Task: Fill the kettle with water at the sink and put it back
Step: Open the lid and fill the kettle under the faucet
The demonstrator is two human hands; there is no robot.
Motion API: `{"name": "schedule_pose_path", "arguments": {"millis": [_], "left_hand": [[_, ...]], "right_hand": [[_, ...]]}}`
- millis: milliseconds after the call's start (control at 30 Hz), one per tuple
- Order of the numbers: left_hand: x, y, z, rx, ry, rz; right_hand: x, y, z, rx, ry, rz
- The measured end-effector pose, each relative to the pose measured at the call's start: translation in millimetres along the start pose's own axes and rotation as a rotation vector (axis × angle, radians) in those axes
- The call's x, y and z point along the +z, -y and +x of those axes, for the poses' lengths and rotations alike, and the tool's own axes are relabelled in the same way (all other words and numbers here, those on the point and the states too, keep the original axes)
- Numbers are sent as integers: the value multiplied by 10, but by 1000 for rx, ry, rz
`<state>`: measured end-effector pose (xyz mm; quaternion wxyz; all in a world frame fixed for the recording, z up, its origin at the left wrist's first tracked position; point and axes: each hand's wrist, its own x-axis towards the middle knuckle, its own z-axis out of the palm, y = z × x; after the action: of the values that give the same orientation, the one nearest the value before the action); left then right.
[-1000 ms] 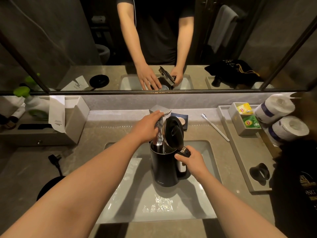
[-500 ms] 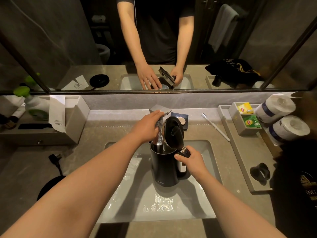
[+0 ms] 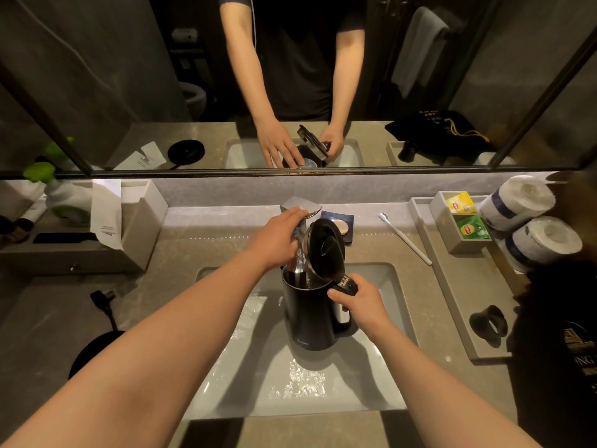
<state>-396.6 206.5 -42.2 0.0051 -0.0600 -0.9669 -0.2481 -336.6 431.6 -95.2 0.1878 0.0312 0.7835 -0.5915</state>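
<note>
**Kettle Takes Water at the Basin**

We held the black electric kettle upright inside the white rectangular sink, its hinged lid standing wide open toward the mirror. Our right hand was wrapped around the kettle's handle, fingers curled closed, thumb by the lid's release. Our left hand rested on top of the metal faucet, fingers bent over its lever; how firmly it gripped we could not tell. A stream of water ran from the spout straight down into the kettle's open mouth, and more water glistened on the sink floor in front of the kettle.

On the stone counter to the left lay the kettle's round black base with its cord and plug, well apart from the sink. Behind the faucet sat a dark soap dish holding a pale bar. To the right, a white toothbrush lay near a grey tray that carried a box of yellow and green tea bags; two wrapped toilet paper rolls were stacked beside it. The mirror above showed our arms and the open kettle in reflection.
</note>
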Motion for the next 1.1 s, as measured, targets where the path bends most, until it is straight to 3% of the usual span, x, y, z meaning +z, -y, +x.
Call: {"name": "schedule_pose_path", "arguments": {"millis": [1100], "left_hand": [[-36, -28, 12, 15, -19, -16]], "right_hand": [[-31, -55, 49, -15, -12, 7]]}}
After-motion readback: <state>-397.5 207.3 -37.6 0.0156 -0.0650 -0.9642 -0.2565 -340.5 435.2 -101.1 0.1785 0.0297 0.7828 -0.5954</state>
